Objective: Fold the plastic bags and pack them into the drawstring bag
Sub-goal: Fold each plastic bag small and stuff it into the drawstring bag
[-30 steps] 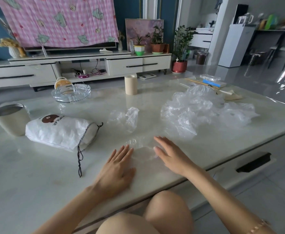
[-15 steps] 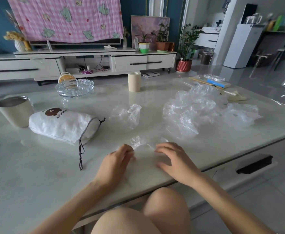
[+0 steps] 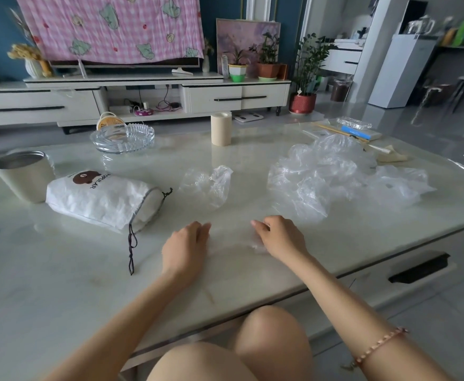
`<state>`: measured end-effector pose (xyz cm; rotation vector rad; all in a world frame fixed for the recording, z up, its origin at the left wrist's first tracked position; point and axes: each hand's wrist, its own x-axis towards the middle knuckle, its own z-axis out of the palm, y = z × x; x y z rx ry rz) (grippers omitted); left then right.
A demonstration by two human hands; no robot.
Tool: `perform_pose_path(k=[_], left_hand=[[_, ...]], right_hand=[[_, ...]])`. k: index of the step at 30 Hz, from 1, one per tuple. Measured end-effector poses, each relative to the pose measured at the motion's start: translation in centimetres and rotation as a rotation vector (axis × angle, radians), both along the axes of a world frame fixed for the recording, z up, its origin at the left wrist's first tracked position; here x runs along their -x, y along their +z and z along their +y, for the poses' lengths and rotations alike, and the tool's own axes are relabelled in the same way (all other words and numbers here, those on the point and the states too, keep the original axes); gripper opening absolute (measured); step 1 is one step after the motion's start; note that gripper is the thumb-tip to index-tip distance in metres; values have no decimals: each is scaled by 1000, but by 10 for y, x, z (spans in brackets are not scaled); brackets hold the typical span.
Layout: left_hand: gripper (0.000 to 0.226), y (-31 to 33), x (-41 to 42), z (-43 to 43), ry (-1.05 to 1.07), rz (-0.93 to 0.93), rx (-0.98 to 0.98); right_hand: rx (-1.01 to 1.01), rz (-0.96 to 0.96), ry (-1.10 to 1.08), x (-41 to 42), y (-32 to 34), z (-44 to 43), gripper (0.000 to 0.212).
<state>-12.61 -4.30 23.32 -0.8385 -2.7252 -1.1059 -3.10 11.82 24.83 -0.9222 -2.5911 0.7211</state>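
A clear plastic bag (image 3: 232, 239) lies flat on the marble table (image 3: 60, 284) near its front edge. My left hand (image 3: 185, 247) pinches the bag's left side and my right hand (image 3: 280, 237) pinches its right side, both with curled fingers. A white drawstring bag (image 3: 101, 198) with a brown bear print lies on its side to the left, mouth toward my hands, its dark cord (image 3: 131, 248) trailing forward. One crumpled clear bag (image 3: 210, 184) sits behind my hands. A heap of clear plastic bags (image 3: 338, 177) lies to the right.
A steel cup (image 3: 23, 174) stands at the far left, a glass ashtray (image 3: 122, 137) and a beige cylinder (image 3: 221, 129) further back. Chopsticks and packets (image 3: 354, 130) lie at the back right. The table's drawer handle (image 3: 419, 269) is at the right front.
My hands went from lying flat on the clear bag to curling and pinching its two sides. They have moved slightly apart and further from me.
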Motion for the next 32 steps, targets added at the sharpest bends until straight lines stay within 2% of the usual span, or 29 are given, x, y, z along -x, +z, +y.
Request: perform_pose_path(k=[6,9,11,14,18,20,21,24,25,27,29,30,32], left_hand=[[33,2,6,10,80,168,348],[26,-3,12,6,18,363,304],[27,-10,20,5,-55,451,253],[32,-10,24,5,-216,360,128],[38,-2,29,6,-198,-72,-237],[30,4,38,5,-238,-234,-327],[26,8,42,4,-268,-291,-322],[18,18,50,2,-382,-456,-347],[17,21,50,1,-422,-516,-371],[14,25,46,2,-507,-584,-386],[11,26,46,1,-558,-578,-351],[9,27,46,0,-570,-568,-326],[9,29,48,-4,-582,-569,-288]], right_hand=[[-412,-74,-137,-2,-14,2,35],[-533,-9,-178,-7,-20,10,30],[-623,46,-212,-8,-25,14,36],[-679,100,-237,-10,-28,13,33],[-659,226,-231,-10,-33,16,21],[-536,306,-185,-11,-36,21,14],[-391,355,-146,-10,-33,22,12],[272,528,-20,-5,0,7,10],[441,513,62,-1,15,-1,14],[669,298,310,8,35,-10,33],[775,16,476,22,45,-20,52],[778,-77,516,27,44,-21,55],[744,-132,533,33,42,-21,35]])
